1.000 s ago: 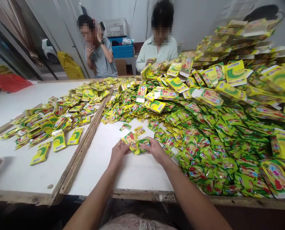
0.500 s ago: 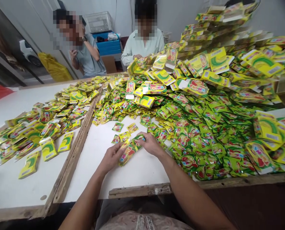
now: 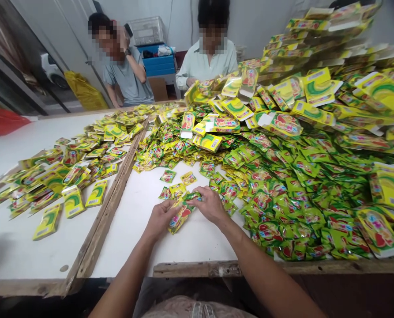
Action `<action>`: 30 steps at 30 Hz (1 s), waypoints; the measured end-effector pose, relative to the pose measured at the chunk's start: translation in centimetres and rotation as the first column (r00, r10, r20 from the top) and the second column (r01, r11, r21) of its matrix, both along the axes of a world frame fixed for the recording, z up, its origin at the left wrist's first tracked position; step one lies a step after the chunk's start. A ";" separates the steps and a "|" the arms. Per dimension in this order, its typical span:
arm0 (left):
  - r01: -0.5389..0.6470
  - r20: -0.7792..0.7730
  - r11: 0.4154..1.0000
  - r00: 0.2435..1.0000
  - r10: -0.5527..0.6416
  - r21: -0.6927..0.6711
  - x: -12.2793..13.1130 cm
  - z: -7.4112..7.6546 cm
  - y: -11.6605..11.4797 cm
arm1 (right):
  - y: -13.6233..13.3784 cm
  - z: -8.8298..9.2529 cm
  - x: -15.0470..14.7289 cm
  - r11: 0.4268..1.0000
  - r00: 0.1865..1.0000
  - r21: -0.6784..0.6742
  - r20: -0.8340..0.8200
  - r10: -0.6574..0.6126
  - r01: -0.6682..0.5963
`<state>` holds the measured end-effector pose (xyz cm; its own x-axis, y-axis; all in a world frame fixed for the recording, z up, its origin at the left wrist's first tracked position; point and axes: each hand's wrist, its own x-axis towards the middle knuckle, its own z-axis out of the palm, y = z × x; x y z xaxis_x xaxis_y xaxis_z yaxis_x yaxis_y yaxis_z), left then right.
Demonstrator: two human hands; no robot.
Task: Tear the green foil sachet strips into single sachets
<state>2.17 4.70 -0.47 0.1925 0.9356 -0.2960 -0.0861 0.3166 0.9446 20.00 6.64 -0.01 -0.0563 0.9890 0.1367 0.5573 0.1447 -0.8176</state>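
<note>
Both my hands meet over the white table (image 3: 190, 238) near its front edge. My left hand (image 3: 160, 218) is closed on a small stack of green and yellow sachets (image 3: 180, 216), gripping its lower end. My right hand (image 3: 210, 204) pinches the upper end of the same stack with curled fingers. A few loose sachets (image 3: 172, 185) lie just beyond my fingers. A large heap of the same sachets (image 3: 283, 190) spreads to the right of my right hand.
Yellow cartons (image 3: 316, 88) are piled high at the back right. More cartons and sachets (image 3: 74, 168) cover the left table beyond a wooden strip (image 3: 107, 216). Two people (image 3: 213, 57) sit at the far side; one holds a hand up to the head.
The stack of sachets has stayed between my hands, which shifted only slightly. The camera view swung a little to the left.
</note>
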 end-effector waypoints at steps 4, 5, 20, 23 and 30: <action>0.041 -0.019 0.999 0.999 -0.041 0.013 -0.2 0.3 0.1 | 0.1 0.0 0.4 0.987 0.987 -0.078 -0.089 0.137 -0.144; 0.046 -0.025 0.999 0.999 -0.045 0.009 -0.3 0.4 0.2 | 0.1 0.0 0.5 0.980 0.974 -0.087 -0.158 0.162 -0.177; 0.106 0.060 0.992 0.993 -0.103 -0.063 -1.6 0.6 0.7 | 0.1 -0.3 0.0 0.973 0.893 -0.149 -0.439 0.093 -0.174; 0.096 0.042 0.992 0.995 -0.093 -0.077 -1.3 0.3 0.7 | -0.1 -0.6 -0.4 0.979 0.930 -0.122 -0.349 0.113 -0.165; 0.055 0.026 0.996 0.998 -0.053 -0.073 -1.0 0.0 0.7 | -0.6 0.0 -0.3 0.921 0.903 -0.239 -0.378 0.204 -0.308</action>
